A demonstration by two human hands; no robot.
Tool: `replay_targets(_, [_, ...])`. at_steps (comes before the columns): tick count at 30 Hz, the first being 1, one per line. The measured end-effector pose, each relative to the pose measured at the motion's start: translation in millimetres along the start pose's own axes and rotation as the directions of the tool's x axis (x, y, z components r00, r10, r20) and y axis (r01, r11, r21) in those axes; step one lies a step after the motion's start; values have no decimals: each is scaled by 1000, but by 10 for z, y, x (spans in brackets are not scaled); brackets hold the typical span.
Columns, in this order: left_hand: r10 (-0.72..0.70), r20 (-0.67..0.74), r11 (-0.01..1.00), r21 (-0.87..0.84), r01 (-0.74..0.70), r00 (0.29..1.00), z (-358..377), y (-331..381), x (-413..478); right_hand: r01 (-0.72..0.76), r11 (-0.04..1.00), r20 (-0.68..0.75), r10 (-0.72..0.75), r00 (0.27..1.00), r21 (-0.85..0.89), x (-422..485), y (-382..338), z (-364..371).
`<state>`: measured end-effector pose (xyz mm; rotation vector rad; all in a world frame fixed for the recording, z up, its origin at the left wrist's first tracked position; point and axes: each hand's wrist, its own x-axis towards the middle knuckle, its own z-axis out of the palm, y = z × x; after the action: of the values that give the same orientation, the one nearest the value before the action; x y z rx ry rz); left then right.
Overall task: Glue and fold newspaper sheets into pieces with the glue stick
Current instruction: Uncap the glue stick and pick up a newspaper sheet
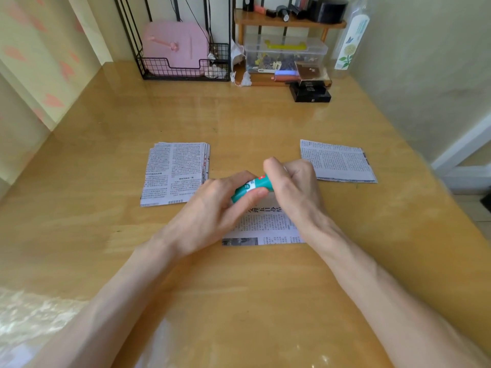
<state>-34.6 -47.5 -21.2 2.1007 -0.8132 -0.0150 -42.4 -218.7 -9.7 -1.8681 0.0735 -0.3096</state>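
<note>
Head view showed you holding the glue stick (251, 188) in both hands just above the middle of the frame. Your left hand (212, 208) had its fingers and thumb curled round the lower, teal end of the stick. Your right hand (292, 184) was closed over the upper end, fingers folded tight, so that end was hidden, and I could not tell whether the cap was on or off. The stick lay tilted, its lower end toward the left of the frame and its upper end toward the right.

Directly below your hands, a newspaper sheet (261, 227) lay flat on the worktop (239, 301), partly covered by your wrists, with a large headline near its top edge and a dark photo at its lower left corner. Left of centre sat a stack of newspaper pieces (174, 173), its edges slightly fanned along the right side. Right of centre, well apart from that stack, lay a second, thinner pile of newspaper (337, 162), turned at an angle.

Along the top of the frame stood a wire rack (183, 69) holding a pink case (175, 45), a clear plastic box (285, 53) under a small wooden shelf (289, 21), a black box (310, 92) in front of it, and a tall bottle (352, 35) at the upper right.
</note>
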Motion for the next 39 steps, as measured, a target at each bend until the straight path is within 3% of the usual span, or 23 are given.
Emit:
replay_targets(7, [-62, 156, 928, -355, 114, 986, -82, 2, -2, 142, 986, 137, -152, 979, 82, -15, 3, -22])
replay_targets(11, [-96, 240, 862, -466, 201, 966, -97, 52, 4, 202, 973, 187, -220, 957, 111, -36, 3, -66])
replay_targets(14, [-87, 212, 875, -451, 176, 973, -88, 12, -9, 226, 971, 150, -236, 960, 83, -41, 15, -83])
replay_targets(17, [-46, 82, 974, -216, 63, 996, -70, -62, -56, 223, 975, 143, -220, 965, -3, -56, 32, -32])
replay_targets(20, [-15, 5, 999, -36, 15, 1000, -64, -68, -88, 108, 994, 95, -105, 990, -33, -87, 14, 76])
replay_targets(22, [-8, -8, 1000, -8, 8, 1000, -60, -64, -92, 57, 998, 55, -58, 997, 14, -91, 1, 108])
replay_targets(32, [-23, 116, 958, -281, 55, 993, -125, 2, -62, 129, 974, 132, -156, 979, 188, -122, -13, 22])
replay_targets(39, [-47, 254, 851, -496, 172, 966, -166, 32, -56, 255, 952, 154, -281, 947, 168, -167, -24, -1])
